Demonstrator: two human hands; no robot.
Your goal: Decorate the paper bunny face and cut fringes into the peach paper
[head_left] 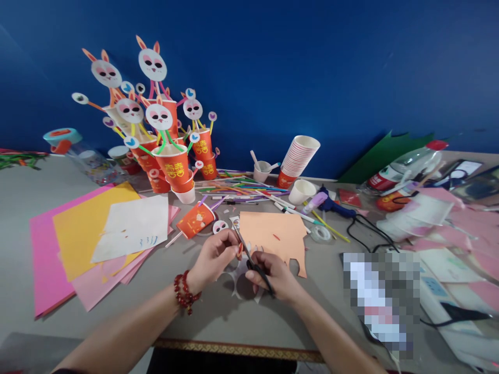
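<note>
My left hand [218,253], with a red bead bracelet at the wrist, pinches a small orange paper piece [240,250] between thumb and fingertips. In my right hand [273,275] is a pair of scissors [254,267] with black handles, its blades pointing up and away beside the paper piece. Behind both hands lies an orange paper sheet [268,231] with cut-out edges. White paper scraps with round cut-outs [230,283] rest under the hands. Just beyond my left hand are a rabbit-face disc [220,227] and a tipped red paper cup [196,220].
Paper-cup rabbit figures [171,166] stand at the back left, near coloured paper sheets [42,249]. Markers and straws [234,187], a cup stack [298,158], a tape roll [320,234] and a blue glue gun [337,203] lie behind. Pink paper [463,223] covers the right.
</note>
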